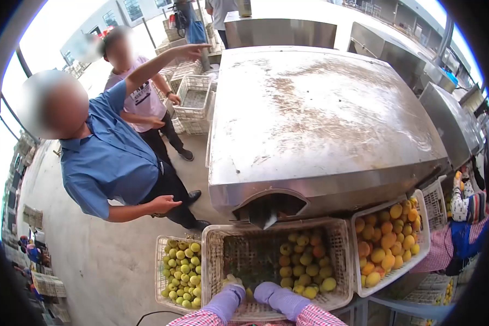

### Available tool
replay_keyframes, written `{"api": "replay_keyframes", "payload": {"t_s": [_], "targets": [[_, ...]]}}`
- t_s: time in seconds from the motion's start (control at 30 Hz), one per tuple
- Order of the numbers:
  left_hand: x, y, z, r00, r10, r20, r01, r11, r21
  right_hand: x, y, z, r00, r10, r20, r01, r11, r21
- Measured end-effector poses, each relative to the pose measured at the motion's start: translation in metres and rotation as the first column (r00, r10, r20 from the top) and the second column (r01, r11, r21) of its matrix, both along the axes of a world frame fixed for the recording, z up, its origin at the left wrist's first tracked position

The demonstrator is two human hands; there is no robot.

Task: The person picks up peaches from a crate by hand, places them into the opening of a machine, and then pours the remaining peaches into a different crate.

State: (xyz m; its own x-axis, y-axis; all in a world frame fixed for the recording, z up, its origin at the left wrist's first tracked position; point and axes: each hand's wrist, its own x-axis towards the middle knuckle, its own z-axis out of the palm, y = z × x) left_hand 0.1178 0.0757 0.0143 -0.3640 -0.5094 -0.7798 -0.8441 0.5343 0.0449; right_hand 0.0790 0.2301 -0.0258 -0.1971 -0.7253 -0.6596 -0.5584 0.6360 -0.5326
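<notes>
Both my arms reach down into the near side of a large plastic crate point(214, 255), wearing purple oversleeves and pink checked cuffs. My left hand point(232, 281), in a pale glove, is low inside the crate, its fingers mostly hidden. Beside it, my right hand point(263, 292) is covered by the oversleeve, so its fingers do not show. A yellow-green fruit point(249, 293) is partly visible between the hands. Right of them lies a heap of yellow-green and orange apricot-like fruit point(307, 263). The crate's left part shows dark floor with leafy bits.
A metal machine point(331, 125) with a chute point(269, 212) stands behind the crate. Green fruit fills a crate point(160, 261) at left; orange fruit fills another crate point(364, 288) at right. A person in a blue shirt point(111, 163) points across; another person point(141, 103) stands behind.
</notes>
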Motion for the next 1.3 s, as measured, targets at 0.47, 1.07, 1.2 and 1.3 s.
{"api": "replay_keyframes", "payload": {"t_s": [0.47,1.07,1.2,1.3], "targets": [[-0.053,-0.056,-0.008,0.401,-0.878,-0.263,0.889,0.302,0.345,-0.039,0.024,0.02,0.999,-0.008,-0.053,0.016,0.988,0.152],[-0.087,0.06,-0.059,0.666,-0.617,-0.42,0.674,0.739,-0.016,-0.062,0.119,0.109,0.447,-0.78,0.437,0.868,0.26,-0.423],[-0.117,0.083,-0.092,0.654,-0.636,-0.41,0.704,0.71,0.019,-0.062,0.114,0.139,0.261,-0.727,0.635,0.957,0.108,-0.27],[-0.125,0.075,-0.09,0.821,-0.229,-0.524,0.421,0.862,0.284,-0.052,0.115,0.124,0.129,-0.662,0.738,0.983,-0.014,-0.184]]}}
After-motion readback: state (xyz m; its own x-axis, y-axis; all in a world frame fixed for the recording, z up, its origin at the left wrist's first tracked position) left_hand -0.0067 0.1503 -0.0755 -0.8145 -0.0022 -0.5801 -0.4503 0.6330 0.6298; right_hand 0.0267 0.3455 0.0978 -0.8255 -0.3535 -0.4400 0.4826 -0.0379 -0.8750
